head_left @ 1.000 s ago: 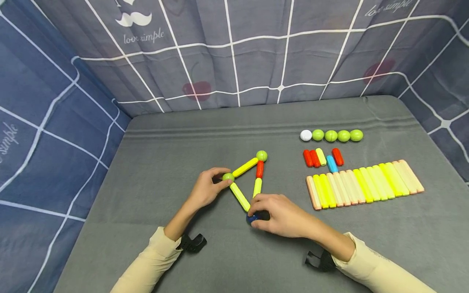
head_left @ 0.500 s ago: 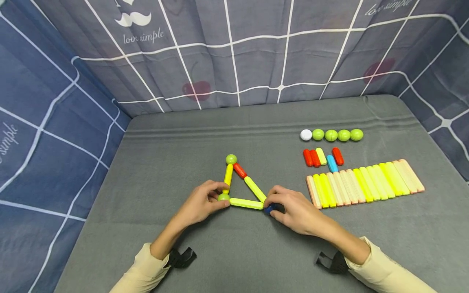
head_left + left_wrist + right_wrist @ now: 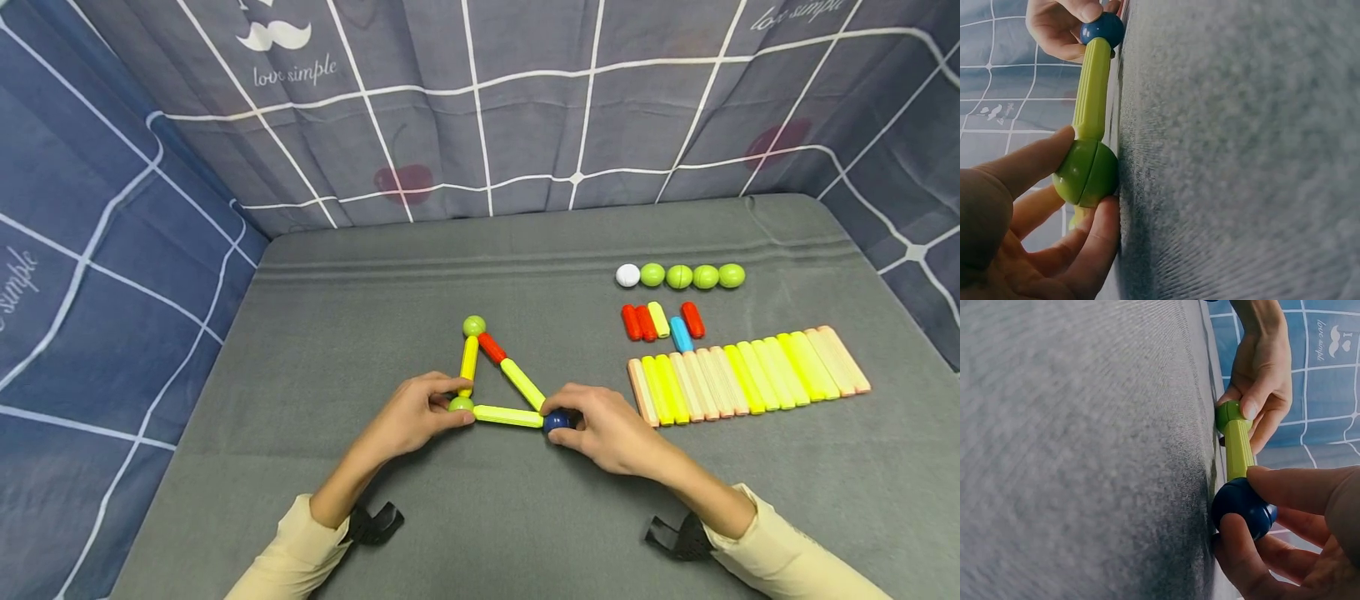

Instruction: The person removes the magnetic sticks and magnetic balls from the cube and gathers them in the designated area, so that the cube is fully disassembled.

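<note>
A triangle of rods and balls lies on the grey cloth. My left hand (image 3: 422, 413) pinches the green ball (image 3: 1087, 172) at its near left corner between thumb and fingers. At the near right corner my right hand (image 3: 609, 427) grips the dark blue ball (image 3: 1244, 507). A yellow-green rod (image 3: 508, 416) joins these two balls. From the left ball a yellow rod (image 3: 468, 363) runs to another green ball (image 3: 474, 326) at the far corner. The third side is a short red rod (image 3: 492, 348) in line with a yellow-green rod (image 3: 522, 383), whose near end meets the blue ball.
Right of the triangle lies a row of yellow and pale wood-coloured rods (image 3: 738, 377). Behind it are short red rods (image 3: 632, 322), a short yellow one and a blue rod (image 3: 681, 334). Farther back, a white ball (image 3: 627, 275) and several green balls (image 3: 679, 277) form a line.
Both hands have turned the triangle anticlockwise; its left corner came nearer and its far corner swung left. Over the last half second it has hardly moved, and more of the blue ball shows.
</note>
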The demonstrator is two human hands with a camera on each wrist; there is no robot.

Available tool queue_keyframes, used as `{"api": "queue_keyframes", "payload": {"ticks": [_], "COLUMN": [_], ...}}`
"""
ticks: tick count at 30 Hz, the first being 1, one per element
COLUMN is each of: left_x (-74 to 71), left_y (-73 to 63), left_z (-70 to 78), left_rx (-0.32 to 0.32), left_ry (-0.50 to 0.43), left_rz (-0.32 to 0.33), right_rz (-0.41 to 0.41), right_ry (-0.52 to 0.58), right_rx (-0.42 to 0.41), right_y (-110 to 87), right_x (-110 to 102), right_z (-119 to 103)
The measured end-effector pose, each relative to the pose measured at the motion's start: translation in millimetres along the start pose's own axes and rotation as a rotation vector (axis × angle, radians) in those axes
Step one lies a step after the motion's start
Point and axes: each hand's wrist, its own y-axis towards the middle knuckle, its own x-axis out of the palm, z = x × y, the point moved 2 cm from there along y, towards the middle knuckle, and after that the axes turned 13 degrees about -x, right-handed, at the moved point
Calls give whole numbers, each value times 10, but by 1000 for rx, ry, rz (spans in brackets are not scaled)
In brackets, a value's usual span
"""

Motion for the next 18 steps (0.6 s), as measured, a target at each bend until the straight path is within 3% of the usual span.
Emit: {"api": "queue_keyframes", "payload": {"ticks": [18], "left_x": [10], "left_y": [-13], "left_z": [-1], "left_rx": [-25], "left_ry": [-9], "left_rz": [22], "right_rz": [35], "right_ry": [93], "right_rx": [16], "right_y": [-7], "right_x": [-7], "right_z": [39]}}
